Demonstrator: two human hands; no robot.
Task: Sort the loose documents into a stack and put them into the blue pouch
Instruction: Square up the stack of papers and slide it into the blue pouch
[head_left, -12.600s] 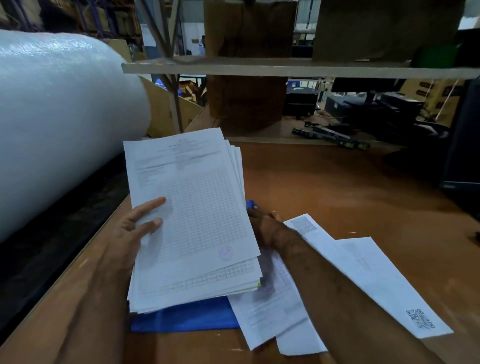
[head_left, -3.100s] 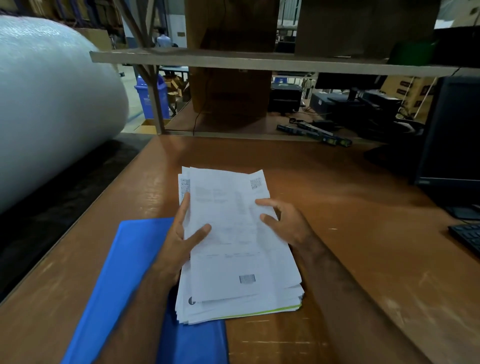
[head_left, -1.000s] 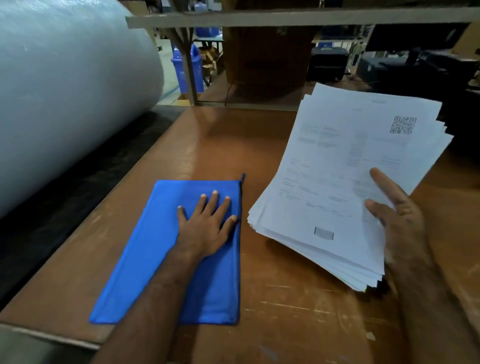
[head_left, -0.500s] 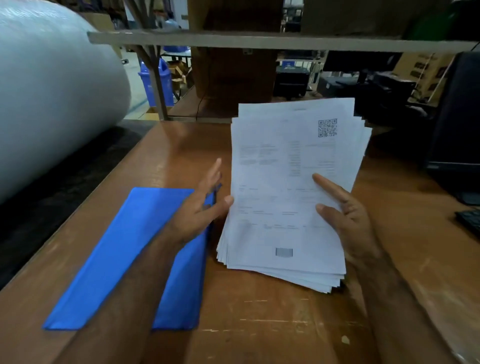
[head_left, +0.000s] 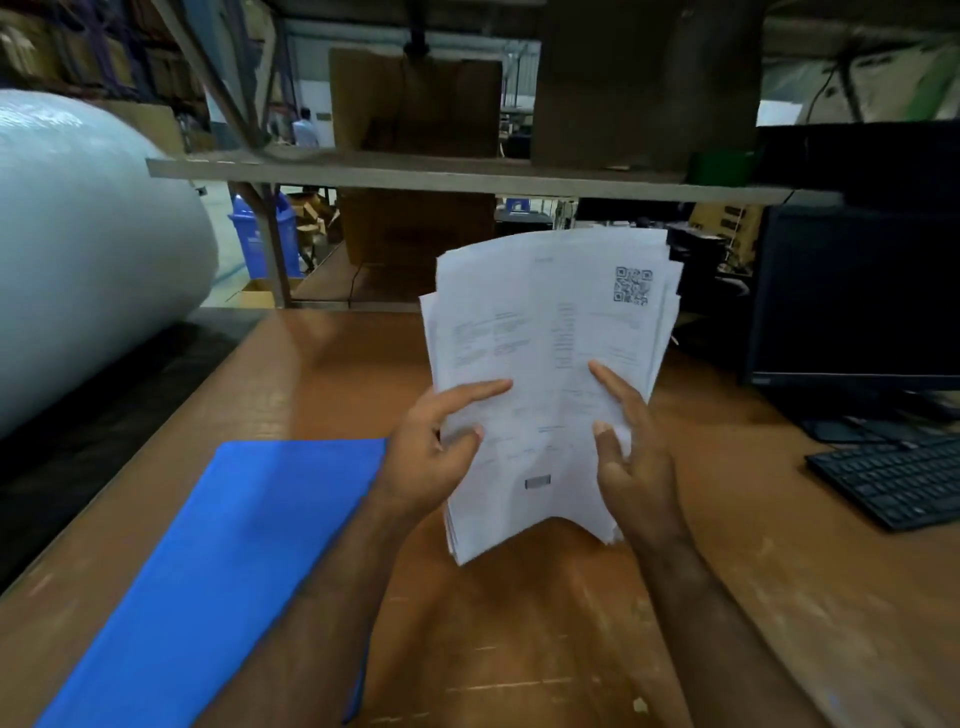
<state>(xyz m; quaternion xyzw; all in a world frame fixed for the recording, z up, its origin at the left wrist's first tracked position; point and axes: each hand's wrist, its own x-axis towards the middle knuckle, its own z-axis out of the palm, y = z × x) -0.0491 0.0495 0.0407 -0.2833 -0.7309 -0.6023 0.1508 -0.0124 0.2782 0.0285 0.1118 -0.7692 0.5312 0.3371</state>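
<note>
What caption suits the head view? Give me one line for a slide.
Both hands, left hand and right hand, grip a bowed stack of documents above the wooden table, blue pouch beside.

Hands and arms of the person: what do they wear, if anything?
Nothing that shows. The left hand and the right hand are bare: no gloves, no rings, no watch or band at the wrists. Both forearms are uncovered, with no sleeve in view down to the bottom edge of the picture.

— Where do I have the stack of documents (head_left: 550, 364)?
— Centre, above the table (head_left: 519, 623), between my hands.
— The pouch (head_left: 223, 571)?
— Eight o'clock, flat on the table. Keyboard (head_left: 893, 478) at three.
</note>
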